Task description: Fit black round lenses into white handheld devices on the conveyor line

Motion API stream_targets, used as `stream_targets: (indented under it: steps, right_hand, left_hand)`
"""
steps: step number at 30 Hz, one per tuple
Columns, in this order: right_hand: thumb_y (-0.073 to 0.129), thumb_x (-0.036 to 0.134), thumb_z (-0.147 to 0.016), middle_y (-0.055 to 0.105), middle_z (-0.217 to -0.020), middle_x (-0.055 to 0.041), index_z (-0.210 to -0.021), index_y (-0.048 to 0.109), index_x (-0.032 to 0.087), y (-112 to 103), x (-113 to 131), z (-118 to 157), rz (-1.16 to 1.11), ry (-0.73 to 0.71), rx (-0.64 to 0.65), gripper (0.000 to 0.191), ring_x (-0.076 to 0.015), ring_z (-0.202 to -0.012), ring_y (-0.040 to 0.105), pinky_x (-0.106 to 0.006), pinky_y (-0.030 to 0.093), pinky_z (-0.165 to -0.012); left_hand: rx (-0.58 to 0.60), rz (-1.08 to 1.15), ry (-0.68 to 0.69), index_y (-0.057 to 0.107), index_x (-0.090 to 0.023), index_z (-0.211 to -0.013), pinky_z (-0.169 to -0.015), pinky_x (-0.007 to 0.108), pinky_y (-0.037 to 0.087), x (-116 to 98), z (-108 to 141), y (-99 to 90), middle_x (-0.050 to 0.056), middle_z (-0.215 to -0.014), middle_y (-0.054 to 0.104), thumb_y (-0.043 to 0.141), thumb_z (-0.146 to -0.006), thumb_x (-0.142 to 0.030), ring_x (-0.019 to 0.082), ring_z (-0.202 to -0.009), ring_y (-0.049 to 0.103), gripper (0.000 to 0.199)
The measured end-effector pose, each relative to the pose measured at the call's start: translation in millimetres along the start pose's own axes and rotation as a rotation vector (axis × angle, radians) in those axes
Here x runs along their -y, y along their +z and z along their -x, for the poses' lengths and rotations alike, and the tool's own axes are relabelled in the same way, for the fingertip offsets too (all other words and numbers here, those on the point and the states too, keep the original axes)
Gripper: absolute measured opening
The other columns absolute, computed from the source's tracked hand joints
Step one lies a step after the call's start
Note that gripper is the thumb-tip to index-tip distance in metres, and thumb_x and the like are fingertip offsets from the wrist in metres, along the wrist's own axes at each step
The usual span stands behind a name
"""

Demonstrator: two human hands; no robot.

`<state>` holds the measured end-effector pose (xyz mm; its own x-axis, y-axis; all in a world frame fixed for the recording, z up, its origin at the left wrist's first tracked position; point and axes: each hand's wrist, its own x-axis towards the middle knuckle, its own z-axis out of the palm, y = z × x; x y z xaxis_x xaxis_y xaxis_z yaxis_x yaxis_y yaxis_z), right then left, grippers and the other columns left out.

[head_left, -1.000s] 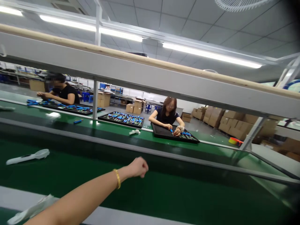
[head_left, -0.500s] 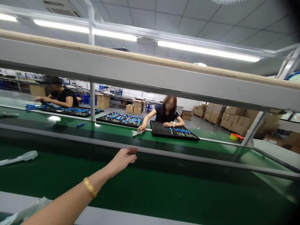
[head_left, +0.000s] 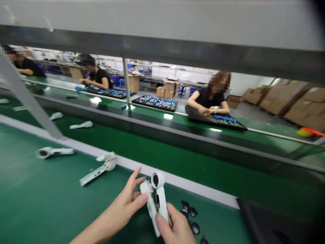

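My right hand (head_left: 176, 222) grips a pale handheld fan housing (head_left: 161, 200) with a round head and a long handle, at the lower middle. Its two halves stand partly apart, with small inner parts and a bit of red between them. My left hand (head_left: 129, 198) has its fingers spread, the thumb against the left half near its head. Left of my hands, an opened housing (head_left: 98, 171) lies on the green table, and farther left another pale housing (head_left: 54, 152) with a dark round centre. Several black round parts (head_left: 195, 228) lie just right of my right hand.
A black tray (head_left: 247, 217) sits at the lower right. Beyond the pale table edge (head_left: 198, 188), a sunken green belt (head_left: 114, 140) carries pale pieces. Across it, people work at black trays (head_left: 154, 102) of blue parts. A grey beam (head_left: 162, 30) crosses overhead; a post (head_left: 30, 101) stands left.
The view has dropped and turned. The arm that reached over the belt is no longer stretched out; both hands are now at the housing. The person opposite has drawn an arm back to the tray.
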<state>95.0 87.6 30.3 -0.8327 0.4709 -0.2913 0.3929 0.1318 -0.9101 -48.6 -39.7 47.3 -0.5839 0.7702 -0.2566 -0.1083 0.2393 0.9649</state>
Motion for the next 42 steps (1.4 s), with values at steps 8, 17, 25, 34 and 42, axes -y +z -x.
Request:
stream_targets:
  steps: [8,17,25,34,42]
  right_hand:
    - [0.049,0.049,-0.084,0.047,-0.046,0.0067,-0.086,0.056,0.016,33.2,10.8,-1.8,-0.247,0.069,0.236,0.034,-0.0072,-0.032,0.039,-0.02,0.023,-0.036]
    - [0.072,0.063,-0.057,0.063,-0.078,-0.0036,-0.095,0.054,0.011,29.9,-1.5,-3.1,-0.779,0.348,0.266,0.067,-0.0011,-0.029,0.04,-0.017,0.01,-0.027]
    - [0.061,0.07,-0.066,0.061,-0.066,0.0017,-0.094,0.051,0.014,36.1,-9.1,-0.4,-0.65,0.245,0.331,0.064,-0.0007,-0.028,0.035,-0.017,0.015,-0.03]
    - [0.044,0.049,-0.088,0.054,-0.051,0.0031,-0.082,0.056,0.019,-2.3,-10.7,19.8,0.013,0.195,0.358,0.033,-0.0112,-0.05,0.05,-0.021,0.037,-0.052]
    - [0.032,0.034,-0.094,0.062,-0.064,-0.0003,-0.07,0.053,0.021,-43.6,9.4,-2.2,0.512,-0.039,0.131,0.034,-0.015,-0.06,0.055,-0.024,0.034,-0.057]
  left_hand:
    - [-0.01,0.135,0.014,0.03,-0.024,-0.137,-0.079,0.032,0.05,5.7,-0.9,-3.4,0.007,-0.112,0.057,0.057,-0.084,-0.042,0.017,-0.085,0.059,0.063]
    - [-0.209,-1.003,0.246,0.041,-0.021,-0.13,-0.1,0.048,0.036,29.3,-18.8,-45.8,0.011,-0.133,0.048,0.048,-0.083,-0.017,0.028,-0.121,0.044,0.048]
    - [0.006,-0.499,0.218,0.023,-0.027,-0.143,-0.093,0.037,0.046,4.2,-7.4,7.3,0.01,-0.134,0.045,0.049,-0.088,-0.037,0.022,-0.111,0.053,0.062]
    - [0.15,-0.294,0.014,0.04,-0.02,-0.131,-0.053,0.023,0.043,18.1,-23.0,27.7,0.0,-0.079,0.058,0.051,-0.083,-0.027,0.013,-0.06,0.053,0.05]
    - [0.16,-0.647,0.289,0.034,-0.028,-0.135,-0.099,0.036,0.04,23.3,-15.7,30.1,0.007,-0.134,0.041,0.042,-0.084,-0.014,0.021,-0.114,0.05,0.053]
